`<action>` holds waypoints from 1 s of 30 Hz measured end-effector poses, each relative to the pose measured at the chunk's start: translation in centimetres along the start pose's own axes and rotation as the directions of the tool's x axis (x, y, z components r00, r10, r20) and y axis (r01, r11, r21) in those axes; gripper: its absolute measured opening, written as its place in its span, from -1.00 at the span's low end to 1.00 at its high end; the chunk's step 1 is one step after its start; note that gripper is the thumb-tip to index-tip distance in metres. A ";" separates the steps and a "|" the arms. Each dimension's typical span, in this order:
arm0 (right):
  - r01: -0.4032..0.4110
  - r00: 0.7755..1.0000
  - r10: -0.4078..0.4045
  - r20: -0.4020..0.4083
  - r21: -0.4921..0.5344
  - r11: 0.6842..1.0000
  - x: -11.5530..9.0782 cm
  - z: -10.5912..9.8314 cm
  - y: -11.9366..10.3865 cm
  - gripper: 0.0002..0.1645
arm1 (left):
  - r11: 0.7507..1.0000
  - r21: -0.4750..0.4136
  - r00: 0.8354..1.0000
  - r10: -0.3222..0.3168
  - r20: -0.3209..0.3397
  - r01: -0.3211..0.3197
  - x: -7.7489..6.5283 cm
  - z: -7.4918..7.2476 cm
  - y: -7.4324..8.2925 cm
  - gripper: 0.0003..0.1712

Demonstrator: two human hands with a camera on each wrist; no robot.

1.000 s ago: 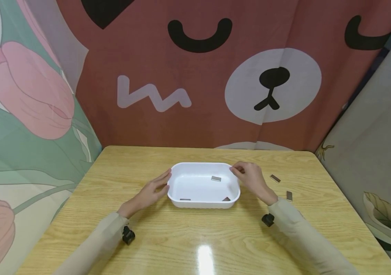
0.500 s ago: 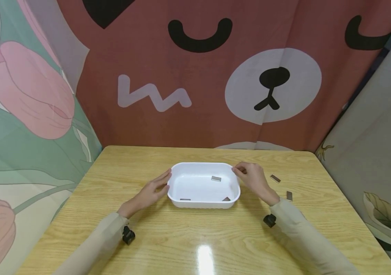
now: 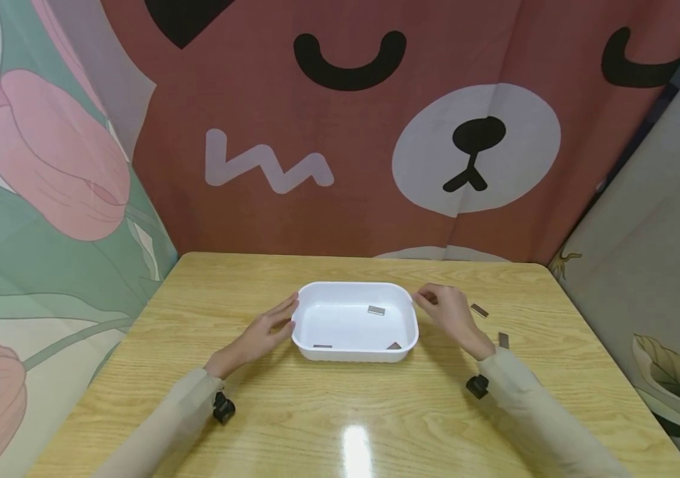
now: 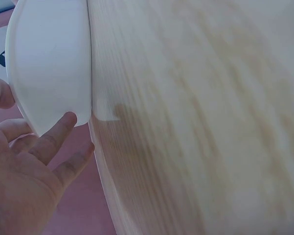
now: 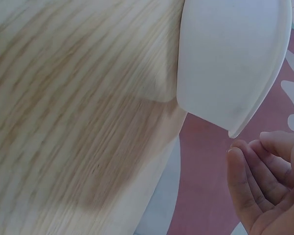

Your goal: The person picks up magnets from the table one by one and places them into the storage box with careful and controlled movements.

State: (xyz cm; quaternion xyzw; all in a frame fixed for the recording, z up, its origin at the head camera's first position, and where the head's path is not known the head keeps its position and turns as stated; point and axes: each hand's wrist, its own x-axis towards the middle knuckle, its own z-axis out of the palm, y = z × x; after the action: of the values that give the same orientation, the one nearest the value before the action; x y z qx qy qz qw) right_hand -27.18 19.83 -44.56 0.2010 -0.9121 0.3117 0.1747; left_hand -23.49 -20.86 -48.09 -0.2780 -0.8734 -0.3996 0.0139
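A white plastic basin (image 3: 340, 325) with rounded corners stands on the table. Inside it are a small flat silvery rectangular piece (image 3: 376, 311) and two darker ones partly hidden by the near wall, one a brownish piece (image 3: 394, 346). My left hand (image 3: 265, 333) rests at the basin's left end, its extended fingertips against the outer wall in the left wrist view. Just off the right end of the rim is my right hand (image 3: 447, 312). Its fingers (image 5: 244, 181) are loosely bent, with nothing visible between them and the thumb.
Two similar small rectangular pieces lie on the wooden table (image 3: 292, 425) to the right of my right hand: one farther back (image 3: 479, 311), the other (image 3: 504, 340) nearer, beside the sleeve. Printed curtains, one showing a bear face (image 3: 476, 153), hang behind and beside the table.
My right hand has moved off the basin's right rim, slightly to the right. The left hand, the basin and the pieces have stayed in place.
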 end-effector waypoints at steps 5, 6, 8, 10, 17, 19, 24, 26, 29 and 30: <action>-0.013 1.000 0.013 -0.001 -0.012 1.000 -0.2 -0.2 0.3 -0.88 | 1.000 -0.002 1.000 -0.001 0.002 0.001 0.0 0.0 0.0 -0.39; -0.015 1.000 0.015 0.000 -0.013 1.000 -0.2 -0.2 0.4 -0.88 | 1.000 -0.002 1.000 -0.001 0.003 0.001 0.0 0.0 0.0 -0.39; -0.018 1.000 0.018 0.002 -0.014 1.000 -0.3 -0.3 0.5 -0.87 | 1.000 -0.007 1.000 0.001 0.002 -0.001 0.0 0.0 0.0 -0.39; -0.024 1.000 0.025 0.007 -0.018 1.000 -0.3 -0.4 0.6 -0.86 | 1.000 -0.009 1.000 0.001 0.001 -0.001 0.0 0.0 -0.1 -0.39; -0.042 0.999 0.043 0.028 -0.024 0.999 -0.7 -0.9 1.1 -0.83 | 1.000 0.012 1.000 0.017 -0.007 -0.017 0.0 0.0 -0.1 -0.39; -0.041 0.999 0.041 0.029 -0.026 0.999 -0.8 -1.1 1.2 -0.83 | 1.000 0.017 1.000 0.017 -0.009 -0.016 0.0 0.0 -0.1 -0.39; -0.037 0.999 0.038 0.026 -0.045 0.998 -1.0 -1.5 1.5 -0.84 | 1.000 0.019 1.000 0.012 -0.009 -0.011 0.0 0.0 -0.2 -0.39; -0.035 0.999 0.036 0.026 -0.050 0.998 -1.1 -1.6 1.6 -0.84 | 1.000 0.018 1.000 0.010 -0.008 -0.010 0.0 0.0 -0.2 -0.39; -0.036 0.999 0.037 0.027 -0.048 0.998 -1.3 -1.8 1.8 -0.84 | 1.000 0.014 1.000 0.009 -0.007 -0.009 0.0 0.0 -0.2 -0.39; -0.036 0.999 0.038 0.028 -0.045 0.998 -1.3 -1.8 1.9 -0.85 | 1.000 0.013 1.000 0.009 -0.007 -0.009 0.0 0.0 -0.2 -0.39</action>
State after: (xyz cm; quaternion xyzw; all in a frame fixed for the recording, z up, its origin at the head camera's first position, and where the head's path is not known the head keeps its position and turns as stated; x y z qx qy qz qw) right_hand -26.59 22.68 -44.71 0.1847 -0.9248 0.2914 0.1601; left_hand -23.62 -20.97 -48.24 -0.2804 -0.8746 -0.3950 0.0208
